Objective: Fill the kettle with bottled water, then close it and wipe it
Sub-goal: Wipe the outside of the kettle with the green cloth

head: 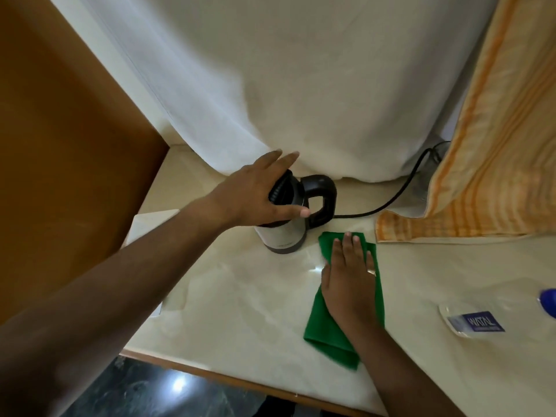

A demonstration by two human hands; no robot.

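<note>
A steel kettle (282, 236) with a black lid and black handle (323, 200) stands on the cream counter (240, 311), lid down. My left hand (258, 194) lies over the lid, fingers spread, thumb near the handle. Just right of the kettle, a green cloth (325, 329) lies flat on the counter. My right hand (349, 281) presses flat on it with fingers extended. A clear plastic water bottle (487, 314) with a blue label and blue cap (548, 300) lies on its side at the far right.
A black power cord (400, 191) runs from the kettle to the back right. A white curtain (285, 85) hangs behind. An orange striped cloth (481, 191) drapes onto the counter at right. A brown wooden panel (60, 161) stands left. The counter's front edge (225, 377) is near me.
</note>
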